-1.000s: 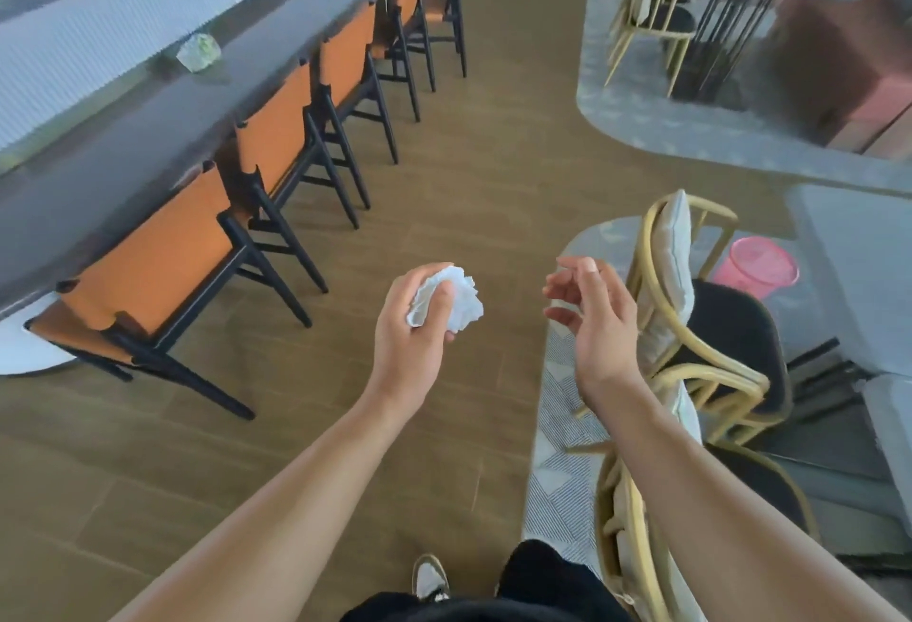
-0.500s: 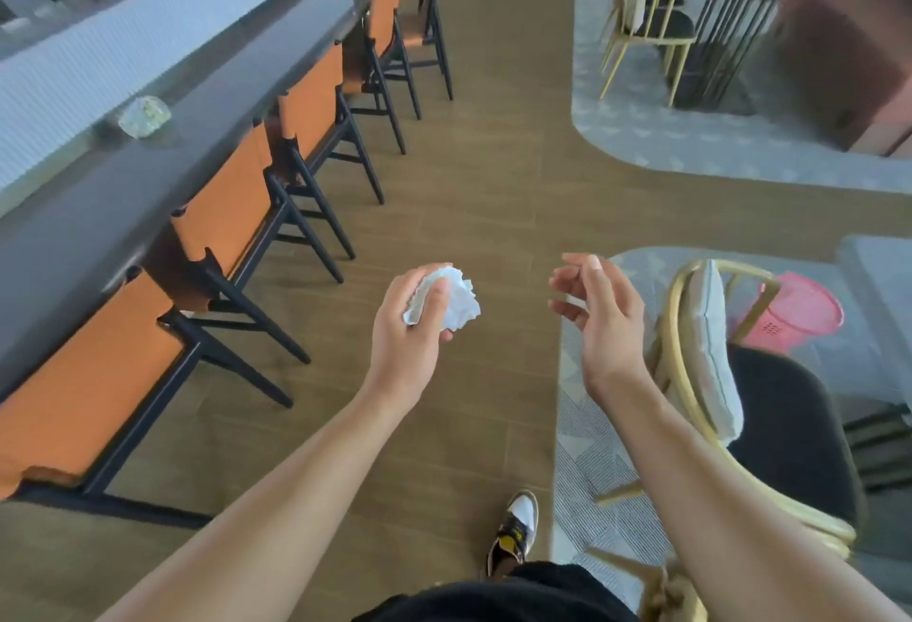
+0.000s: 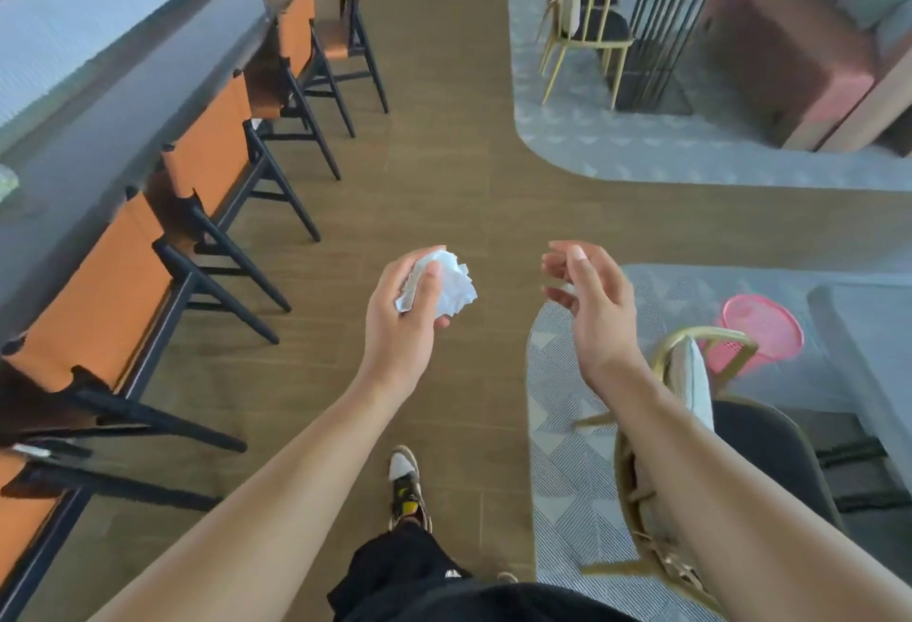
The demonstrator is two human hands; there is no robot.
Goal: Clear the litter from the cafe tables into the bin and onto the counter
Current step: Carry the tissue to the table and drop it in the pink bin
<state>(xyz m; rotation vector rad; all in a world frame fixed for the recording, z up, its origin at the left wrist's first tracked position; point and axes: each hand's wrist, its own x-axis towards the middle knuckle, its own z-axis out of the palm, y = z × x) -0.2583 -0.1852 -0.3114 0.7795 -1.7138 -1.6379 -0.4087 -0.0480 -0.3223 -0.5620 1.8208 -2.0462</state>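
Crumpled paper, white, is located in the left hand, above the wooden floor between the row of orange stools and the patterned rug.

Container: one pink mesh bin stands on the rug to the right, just beyond a gold-framed chair. Its contents cannot be determined.

Left fingers are curled round the paper and grip it. The right hand is raised beside it, apart from the paper. Its fingers are loosely curled. A small pale strip shows among them; whether it is pinched cannot be determined.

Compared with half a second ago, both hands keep the same posture. The bin shows further clear of the chair back. The stools and dark tabletop sit closer in view.
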